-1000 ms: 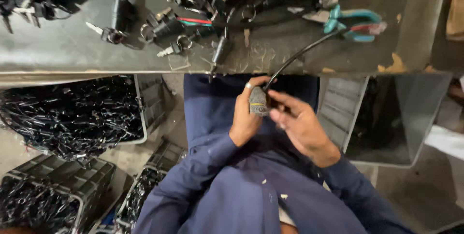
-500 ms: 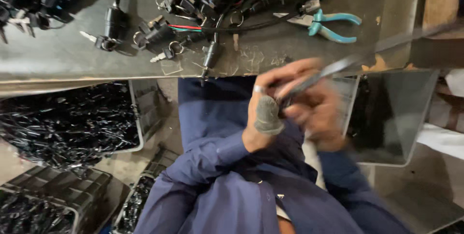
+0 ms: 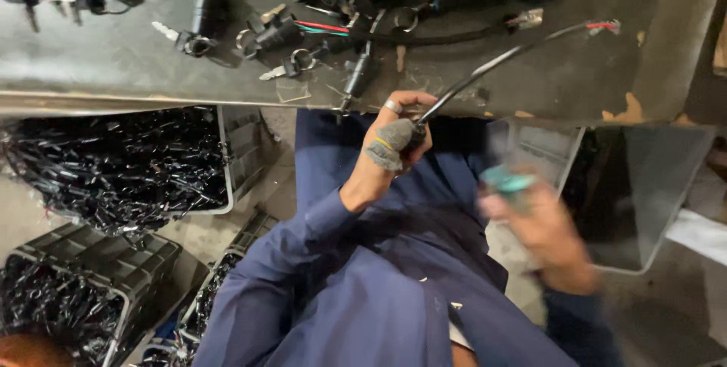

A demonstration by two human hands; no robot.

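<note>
Left hand grips the black cable; blurred right hand clutches teal pliers. A hasty swing could nick the wires.

Dim, uneven light is seen. A dull sheen is shown on the workbench. Below the workbench, the right hand is smeared by motion blur; the crates are shadowed.

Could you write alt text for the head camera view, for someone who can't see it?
A person's left hand grips a black cable at a dark workbench, while the blurred right hand holds something teal. Crates of black parts sit below.
</note>
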